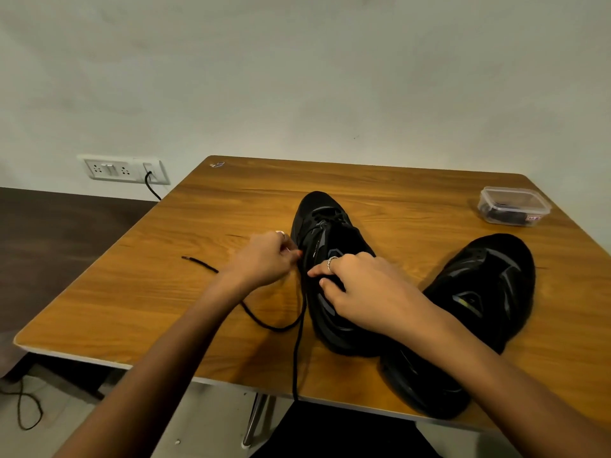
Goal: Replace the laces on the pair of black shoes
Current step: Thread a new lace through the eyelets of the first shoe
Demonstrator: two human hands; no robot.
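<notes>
Two black shoes stand on the wooden table (139,292). The left shoe (325,226) points away from me in the middle; the right shoe (476,309) lies beside it. A black lace (264,322) runs from the left shoe's side, loops over the table, and one end hangs over the front edge; its other tip lies to the left. My left hand (264,259) pinches the lace at the shoe's left eyelets. My right hand (360,289) rests on the shoe's collar and grips it.
A clear plastic box (512,206) holding dark laces sits at the table's far right corner. A wall socket (124,170) with a plugged-in black cable is on the wall at left. The floor lies below the table's left and front edges.
</notes>
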